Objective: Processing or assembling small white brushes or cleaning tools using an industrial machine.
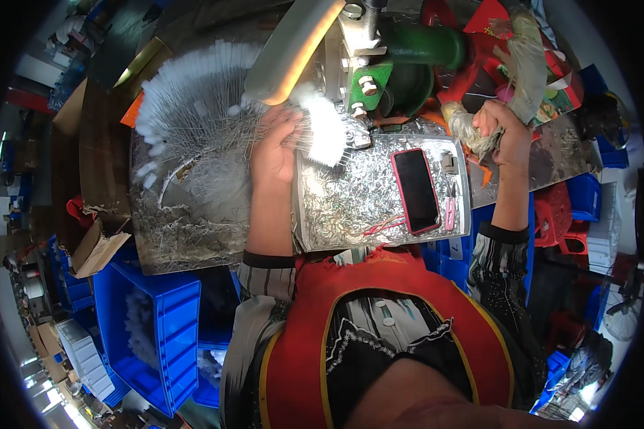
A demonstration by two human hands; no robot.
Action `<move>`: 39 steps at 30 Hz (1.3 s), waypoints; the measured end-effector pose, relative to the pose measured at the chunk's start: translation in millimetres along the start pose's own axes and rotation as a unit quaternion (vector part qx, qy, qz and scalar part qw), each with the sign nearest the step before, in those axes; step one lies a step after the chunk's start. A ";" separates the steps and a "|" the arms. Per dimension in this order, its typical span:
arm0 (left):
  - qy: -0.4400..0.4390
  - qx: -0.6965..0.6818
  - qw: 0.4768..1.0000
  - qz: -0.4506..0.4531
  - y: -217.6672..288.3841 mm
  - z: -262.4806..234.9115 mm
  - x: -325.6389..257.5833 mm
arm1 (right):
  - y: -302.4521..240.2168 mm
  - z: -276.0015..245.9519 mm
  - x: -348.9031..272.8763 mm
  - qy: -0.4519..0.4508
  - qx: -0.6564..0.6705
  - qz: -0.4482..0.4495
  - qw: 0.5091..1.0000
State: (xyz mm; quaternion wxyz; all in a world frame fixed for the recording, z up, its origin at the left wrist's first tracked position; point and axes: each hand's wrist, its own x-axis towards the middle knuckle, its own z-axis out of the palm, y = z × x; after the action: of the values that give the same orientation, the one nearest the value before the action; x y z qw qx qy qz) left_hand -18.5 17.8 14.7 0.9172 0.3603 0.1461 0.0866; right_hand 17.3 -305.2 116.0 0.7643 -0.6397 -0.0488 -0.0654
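My left hand (pixel 274 146) is closed around the thin wire stems of several small brushes, whose white bristle heads (pixel 325 132) fan out beside the press. A large pile of similar wire-stemmed white brushes (pixel 193 93) lies to its left on the bench. My right hand (pixel 506 132) grips the lever handle (pixel 471 129), which is wrapped in clear plastic or tape, at the right of the green press (pixel 415 71). The press's metal working end (pixel 359 132) sits just right of the held brushes; the contact point is too small to make out.
A lit lamp (pixel 293 53) hangs over the brushes. In front of me lies a tray (pixel 467 182) strewn with metal clippings, holding a phone (pixel 416 189) and pink-handled snips (pixel 450 209). Blue bins (pixel 179 336) stand at lower left, a cardboard box (pixel 86 143) at left.
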 end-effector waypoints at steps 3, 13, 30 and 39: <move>0.001 0.007 1.000 0.003 -0.2 -1.5 0.2 | -12.1 4.6 0.3 0.004 -0.024 0.024 0.999; 0.012 -0.014 0.999 0.028 -4.5 1.6 2.4 | 32.5 -9.6 2.6 -0.045 0.003 -0.101 0.994; 0.017 -0.021 0.998 0.049 -9.5 0.7 8.5 | -6.4 1.3 0.9 -0.004 -0.012 0.015 1.000; 0.043 -0.011 0.998 0.048 -6.5 6.5 5.2 | 30.8 -5.3 -0.9 -0.055 -0.032 -0.136 0.989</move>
State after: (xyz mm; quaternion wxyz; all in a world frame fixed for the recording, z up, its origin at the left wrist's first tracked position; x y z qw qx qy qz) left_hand -11.0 10.3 13.7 0.9087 0.3527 0.1675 0.1475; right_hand 21.3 -305.0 85.0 0.7236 -0.6538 -0.1749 -0.1352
